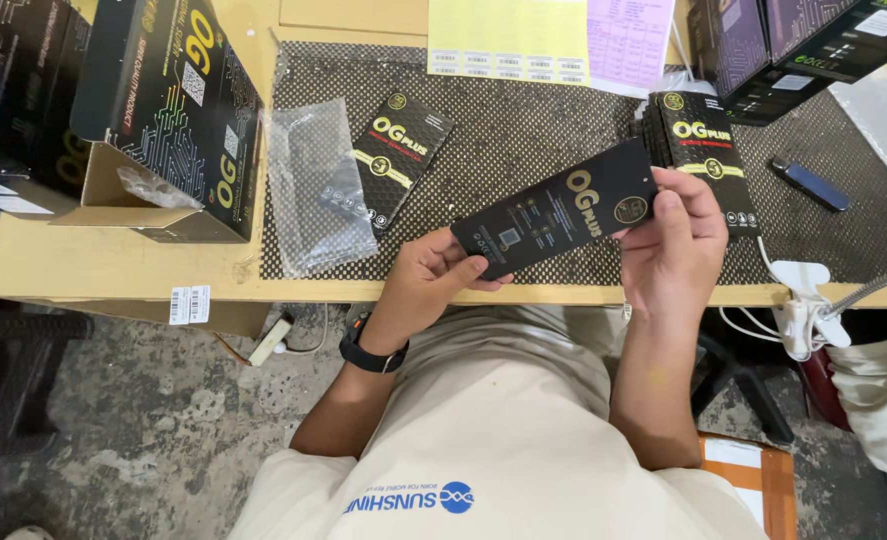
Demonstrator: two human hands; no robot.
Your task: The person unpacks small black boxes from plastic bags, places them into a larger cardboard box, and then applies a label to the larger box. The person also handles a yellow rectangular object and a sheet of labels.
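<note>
Head view: left hand [434, 275], right hand [676, 245] grip flat black packet [554, 208]; open carton [154, 130] holds plastic.

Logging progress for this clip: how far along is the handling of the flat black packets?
One flat black packet lies on the mat partly in a clear sleeve, so looks dealt with. In hand: the left hand and right hand hold another packet by its ends. Left: a stack of packets waits beside the right hand.

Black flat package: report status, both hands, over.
Left hand and right hand grip the black flat package by its ends, above the table edge. Second package lies on the mat. Nothing blocking.
</note>
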